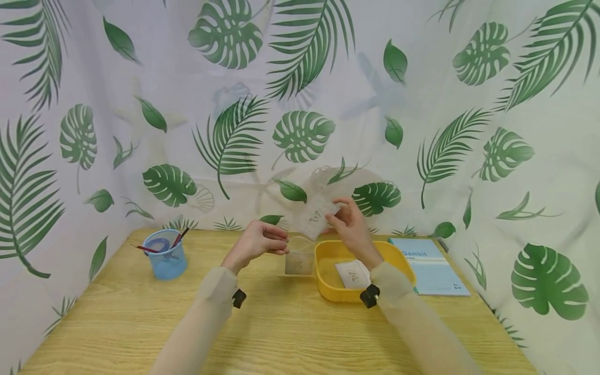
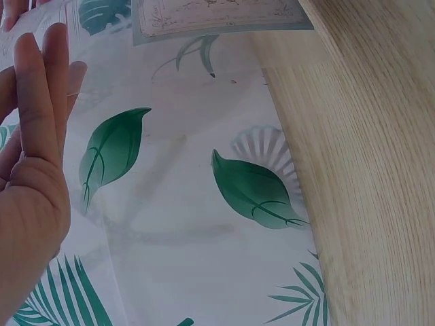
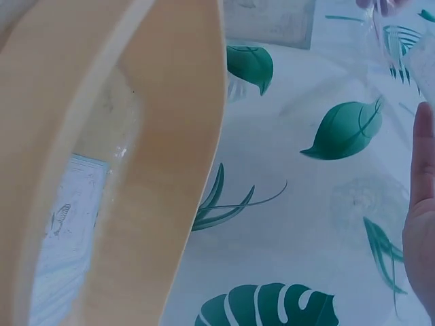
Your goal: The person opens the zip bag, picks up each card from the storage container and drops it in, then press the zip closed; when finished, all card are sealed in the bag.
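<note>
- Pale-yellow wood-grain counter (image 1: 262, 333): carries yellow rounded plastic tub (image 1: 338, 297); flat white butterfly-print packet (image 1: 353, 275) inside.
- Clear flat plastic bag (image 1: 299, 264), grey printed lower part: hangs just beside tub; left grip (image 1: 255, 242) pinched nearly closed on it.
- Translucent white square packet (image 1: 314, 214), butterfly print: tilted, raised near bag; right grip (image 1: 351, 227) pinching its edge.

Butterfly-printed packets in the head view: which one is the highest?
The upper packet, pinched by the right hand; another packet lies lower, inside the yellow basin.
</note>
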The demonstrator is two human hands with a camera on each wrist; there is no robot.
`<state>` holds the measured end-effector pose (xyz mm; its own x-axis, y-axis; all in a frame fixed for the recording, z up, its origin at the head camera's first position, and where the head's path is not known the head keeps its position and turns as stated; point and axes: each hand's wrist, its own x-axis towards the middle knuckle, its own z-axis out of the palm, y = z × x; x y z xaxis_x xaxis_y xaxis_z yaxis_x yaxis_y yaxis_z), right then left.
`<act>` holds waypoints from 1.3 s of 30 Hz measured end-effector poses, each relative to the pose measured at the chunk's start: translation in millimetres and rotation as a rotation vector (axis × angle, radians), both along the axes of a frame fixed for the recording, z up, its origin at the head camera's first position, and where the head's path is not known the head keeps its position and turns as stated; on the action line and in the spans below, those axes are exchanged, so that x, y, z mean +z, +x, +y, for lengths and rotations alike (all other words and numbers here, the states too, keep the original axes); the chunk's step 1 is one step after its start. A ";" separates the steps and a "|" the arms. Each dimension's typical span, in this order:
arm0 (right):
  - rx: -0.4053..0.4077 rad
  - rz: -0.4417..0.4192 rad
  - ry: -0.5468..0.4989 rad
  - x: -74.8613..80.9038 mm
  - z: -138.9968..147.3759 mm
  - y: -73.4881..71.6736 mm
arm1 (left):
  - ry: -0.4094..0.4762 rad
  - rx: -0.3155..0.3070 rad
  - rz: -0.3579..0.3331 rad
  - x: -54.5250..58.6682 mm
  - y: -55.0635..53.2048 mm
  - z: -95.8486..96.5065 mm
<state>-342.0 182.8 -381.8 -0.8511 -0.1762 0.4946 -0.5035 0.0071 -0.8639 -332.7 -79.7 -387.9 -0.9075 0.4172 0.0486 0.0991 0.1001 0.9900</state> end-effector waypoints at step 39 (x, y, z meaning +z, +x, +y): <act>-0.086 0.160 0.449 -11.5 -15.9 6.3 | 0.025 0.033 0.017 0.6 -1.2 3.4</act>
<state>-335.7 166.9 -393.3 -0.7911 -0.3350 0.5117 -0.6114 0.4092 -0.6773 -334.0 -76.3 -387.3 -0.9199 0.3850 0.0745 0.1131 0.0785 0.9905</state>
